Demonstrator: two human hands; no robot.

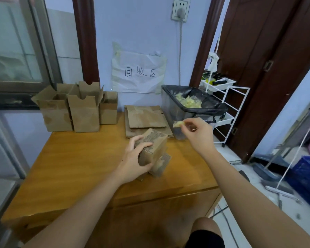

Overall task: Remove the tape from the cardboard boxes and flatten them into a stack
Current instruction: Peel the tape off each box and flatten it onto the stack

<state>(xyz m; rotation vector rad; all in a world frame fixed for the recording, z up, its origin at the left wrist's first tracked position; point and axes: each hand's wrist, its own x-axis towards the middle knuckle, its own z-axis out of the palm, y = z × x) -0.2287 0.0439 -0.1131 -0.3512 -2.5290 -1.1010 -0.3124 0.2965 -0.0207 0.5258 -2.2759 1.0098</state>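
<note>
Left hand [135, 159]: wrapped round a small cardboard box [153, 146], thumb across the near face, fingers curled under the lower end; box tilted, lifted at its far end, flaps trailing down onto the wooden table [75, 158]. Right hand [198, 134]: raised beside the bin, pinching a crumpled wad of yellowish tape [179, 124] between thumb and fingertips, the other fingers loosely bent.

Just beyond the held box: a stack of flattened boxes [145, 119], lying flat on the table against the wall. Right of that stack, touching it or nearly so: a clear plastic bin [174, 108] lined with a black bag [209, 108], already holding more balled-up tape [188, 102]. At the table's far left: three open boxes [84, 113], upright, side by side, flaps up.

On the wall above the stack: a creased paper sign [139, 72] with handwritten characters. Higher up: a wall socket [180, 9] with a plug and cord hanging down. Behind the bin: a white wire rack [227, 104].
</note>
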